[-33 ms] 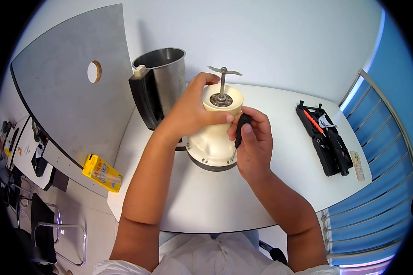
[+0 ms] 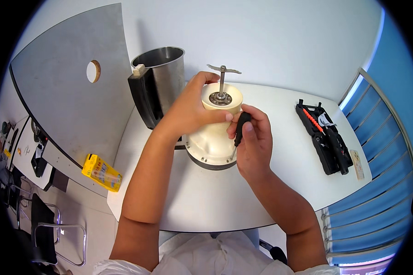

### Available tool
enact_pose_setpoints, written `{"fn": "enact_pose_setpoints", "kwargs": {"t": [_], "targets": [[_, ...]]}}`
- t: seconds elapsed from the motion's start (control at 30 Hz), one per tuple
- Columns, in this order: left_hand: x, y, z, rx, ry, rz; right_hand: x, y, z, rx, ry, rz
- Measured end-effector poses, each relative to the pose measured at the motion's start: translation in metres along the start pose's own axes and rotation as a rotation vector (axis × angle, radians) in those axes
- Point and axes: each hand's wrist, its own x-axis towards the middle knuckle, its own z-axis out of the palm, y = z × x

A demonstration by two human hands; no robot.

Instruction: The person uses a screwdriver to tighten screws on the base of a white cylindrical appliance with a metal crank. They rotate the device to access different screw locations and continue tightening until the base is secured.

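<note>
In the middle of a white surface [image 2: 197, 201], a cream appliance head [image 2: 209, 140] stands with its metal shaft and blade [image 2: 223, 85] pointing up from a shallow cup-shaped top. The left hand [image 2: 192, 107] curls around its neck; the right hand [image 2: 257, 142] grips a black-handled screwdriver [image 2: 242, 127], tip slanting down to the near right rim. Far left is an open steel jug [image 2: 172, 80], bare-walled inside, its bottom hidden. Right, an open black case [image 2: 320, 144] holds an orange-red rod [image 2: 313, 120] and a black-handled tool [image 2: 337, 151]. Near left is a yellow carton [image 2: 101, 173], contents unclear.
</note>
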Motion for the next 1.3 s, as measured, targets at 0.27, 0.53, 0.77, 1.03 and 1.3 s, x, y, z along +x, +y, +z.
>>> {"fn": "enact_pose_setpoints", "kwargs": {"t": [0.27, 0.53, 0.77, 1.03, 1.3], "targets": [[0.0, 0.004, -0.001, -0.018, -0.038, -0.042, -0.002, -0.004, -0.004, 0.042, -0.004, -0.041], [-0.001, 0.001, -0.002, -0.028, -0.062, -0.006, -0.007, -0.005, -0.008, 0.055, -0.03, -0.038], [-0.003, 0.005, 0.0, -0.021, -0.068, -0.009, -0.006, -0.009, -0.008, 0.066, -0.053, -0.047], [-0.005, 0.001, -0.003, 0.01, -0.053, 0.015, 0.004, -0.025, -0.025, 0.141, 0.217, -0.095], [-0.003, -0.005, -0.001, 0.067, -0.014, 0.072, 0.008, -0.016, -0.059, 0.082, 0.382, -0.051]]}}
